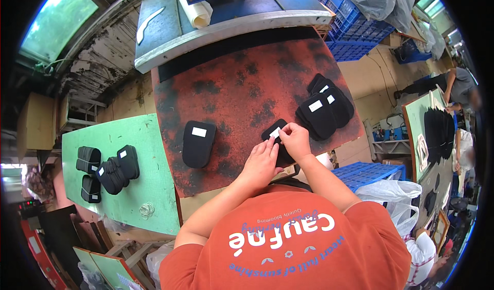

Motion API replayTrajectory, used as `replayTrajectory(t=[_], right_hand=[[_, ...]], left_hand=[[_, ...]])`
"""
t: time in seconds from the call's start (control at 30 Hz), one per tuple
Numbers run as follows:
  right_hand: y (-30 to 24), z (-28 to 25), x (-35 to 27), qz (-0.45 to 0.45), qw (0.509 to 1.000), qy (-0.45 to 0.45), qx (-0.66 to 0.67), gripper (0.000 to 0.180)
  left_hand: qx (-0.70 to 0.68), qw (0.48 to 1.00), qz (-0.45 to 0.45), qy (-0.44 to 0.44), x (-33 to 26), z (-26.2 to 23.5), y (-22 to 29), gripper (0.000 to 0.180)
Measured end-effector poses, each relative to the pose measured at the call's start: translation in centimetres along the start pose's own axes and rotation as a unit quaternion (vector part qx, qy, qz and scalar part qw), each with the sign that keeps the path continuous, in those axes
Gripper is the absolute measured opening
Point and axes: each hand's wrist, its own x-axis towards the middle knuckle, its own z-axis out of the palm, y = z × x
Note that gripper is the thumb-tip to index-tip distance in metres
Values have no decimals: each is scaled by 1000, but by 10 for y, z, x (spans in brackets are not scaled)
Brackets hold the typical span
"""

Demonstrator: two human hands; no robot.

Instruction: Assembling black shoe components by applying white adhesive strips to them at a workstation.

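In front of me on the red board lies a black rounded pad, or a small stack of them [278, 125], partly covered by my hands. A small white label [275, 133] sits on its top. My right hand [296, 143] pinches at the label's right edge, thumb and forefinger together. My left hand [261, 162] lies with its fingers stretched out, the tips touching the pad beside the label. To the left a stack of similar black pads [199, 147] carries its own white label. More labelled black stacks [320, 117] lean together on the right.
The worn red board [231, 99] meets a blue machine bed [231, 7] with push buttons at the far side. A green table [149, 177] on the left bears banded black stacks [114, 175] and rubber bands [146, 211]. Blue crates [355, 27] stand at right; other people work beyond.
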Motion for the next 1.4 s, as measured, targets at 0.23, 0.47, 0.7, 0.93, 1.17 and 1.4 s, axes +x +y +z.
replayTrajectory(t=[0.23,0.47,0.7,0.93,1.17,1.4], right_hand=[[-4,-3,8,25,998,-16,-57,15],[-6,-2,16,40,987,-41,-153,15],[-14,-10,8,-95,941,20,-323,21],[-41,-75,25,-117,955,17,-273,16],[-82,-59,33,-172,971,21,-163,26],[-59,81,-8,-61,970,-228,-53,62]], left_hand=[[2,1000,-7,-6,1,0,1,72],[-1,1000,-7,-2,2,-2,0,70],[-54,998,-2,22,-4,1,-8,63],[-21,906,-135,400,-35,-66,-59,36],[-336,812,-405,252,-75,-50,-120,66],[-347,805,-378,297,-68,-20,-81,56]])
